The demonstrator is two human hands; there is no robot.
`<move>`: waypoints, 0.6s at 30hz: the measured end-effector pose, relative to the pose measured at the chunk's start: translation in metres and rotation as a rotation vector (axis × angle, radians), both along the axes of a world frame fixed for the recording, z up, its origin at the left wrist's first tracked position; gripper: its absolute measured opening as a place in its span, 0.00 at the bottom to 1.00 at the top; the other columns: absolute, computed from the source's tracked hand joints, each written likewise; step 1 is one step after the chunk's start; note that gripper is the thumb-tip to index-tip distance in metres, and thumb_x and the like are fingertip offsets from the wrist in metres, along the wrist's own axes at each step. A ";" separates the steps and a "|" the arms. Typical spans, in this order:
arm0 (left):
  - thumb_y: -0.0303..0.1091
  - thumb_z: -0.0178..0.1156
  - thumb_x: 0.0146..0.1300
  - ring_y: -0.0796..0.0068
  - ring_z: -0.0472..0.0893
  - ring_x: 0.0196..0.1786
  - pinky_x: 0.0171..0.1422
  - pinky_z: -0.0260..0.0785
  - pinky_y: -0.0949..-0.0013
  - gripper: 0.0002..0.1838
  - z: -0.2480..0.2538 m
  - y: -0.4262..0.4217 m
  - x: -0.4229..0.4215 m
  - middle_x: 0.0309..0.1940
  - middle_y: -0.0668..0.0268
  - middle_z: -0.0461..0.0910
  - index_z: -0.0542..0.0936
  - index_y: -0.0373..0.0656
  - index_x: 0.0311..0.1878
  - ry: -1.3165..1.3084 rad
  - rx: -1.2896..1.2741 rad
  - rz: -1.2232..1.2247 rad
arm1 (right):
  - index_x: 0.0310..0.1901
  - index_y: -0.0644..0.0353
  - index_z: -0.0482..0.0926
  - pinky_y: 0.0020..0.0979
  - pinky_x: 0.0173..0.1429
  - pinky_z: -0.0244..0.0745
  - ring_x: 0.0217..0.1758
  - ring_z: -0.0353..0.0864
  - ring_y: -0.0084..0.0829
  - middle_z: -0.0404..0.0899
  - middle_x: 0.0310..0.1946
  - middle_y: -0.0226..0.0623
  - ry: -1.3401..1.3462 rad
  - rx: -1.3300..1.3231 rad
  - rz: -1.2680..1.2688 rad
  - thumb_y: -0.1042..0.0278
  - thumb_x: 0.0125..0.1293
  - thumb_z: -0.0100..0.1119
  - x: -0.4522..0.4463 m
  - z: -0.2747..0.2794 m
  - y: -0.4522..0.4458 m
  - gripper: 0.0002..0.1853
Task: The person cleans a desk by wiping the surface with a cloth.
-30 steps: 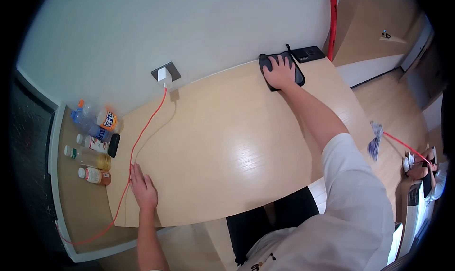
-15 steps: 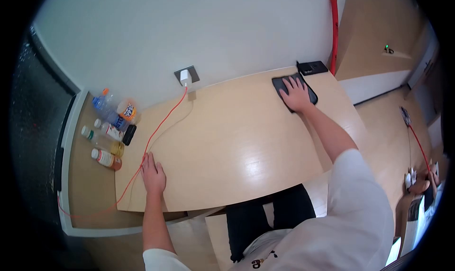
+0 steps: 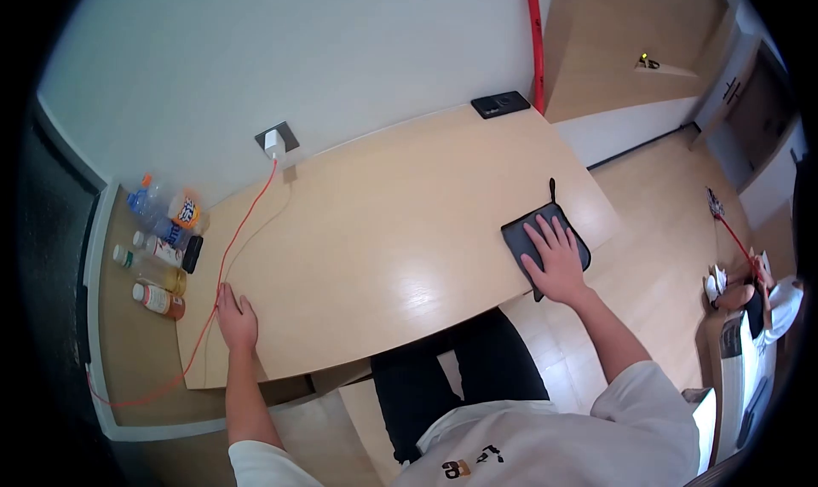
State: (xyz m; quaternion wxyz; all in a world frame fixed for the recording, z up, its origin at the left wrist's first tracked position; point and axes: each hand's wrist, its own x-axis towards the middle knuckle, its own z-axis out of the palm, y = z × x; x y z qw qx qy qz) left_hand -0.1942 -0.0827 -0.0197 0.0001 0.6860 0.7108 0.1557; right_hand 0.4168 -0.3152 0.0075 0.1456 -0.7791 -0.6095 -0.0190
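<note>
My right hand (image 3: 555,261) lies flat with spread fingers on a dark grey cloth (image 3: 530,231) with black edging and a loop. The cloth rests at the right front edge of the light wooden table (image 3: 366,231), one corner hanging past the edge. On the left part of the table my left hand (image 3: 238,318) rests flat, thumb apart, beside a red cable (image 3: 236,230). The fingertips are at the cable; whether they press on it I cannot tell. The cable runs up to a white charger (image 3: 273,144) in the wall socket.
Several bottles (image 3: 159,301) lie at the table's left end, near a small black case (image 3: 193,253). A black phone (image 3: 500,104) lies at the far right corner. Beyond the table, at the right, a person (image 3: 780,304) sits holding a red-handled mop (image 3: 735,238).
My right hand and the cloth have moved from beside the phone toward me, to the table's front right edge. The view has shifted. The left hand stays by the cable.
</note>
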 end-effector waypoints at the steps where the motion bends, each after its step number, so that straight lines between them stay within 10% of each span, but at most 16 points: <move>1: 0.39 0.51 0.76 0.54 0.61 0.82 0.86 0.48 0.53 0.31 -0.001 0.001 -0.002 0.79 0.51 0.64 0.66 0.35 0.77 0.010 0.006 -0.001 | 0.78 0.47 0.66 0.58 0.85 0.41 0.85 0.51 0.54 0.59 0.81 0.44 0.002 -0.007 -0.007 0.46 0.74 0.54 0.005 0.000 0.000 0.34; 18: 0.37 0.51 0.76 0.50 0.62 0.80 0.85 0.50 0.50 0.29 0.001 -0.001 -0.002 0.77 0.49 0.66 0.67 0.34 0.76 0.013 0.033 -0.033 | 0.81 0.43 0.60 0.56 0.86 0.39 0.87 0.47 0.49 0.54 0.83 0.40 -0.049 -0.069 0.019 0.40 0.77 0.43 0.026 -0.012 0.245 0.35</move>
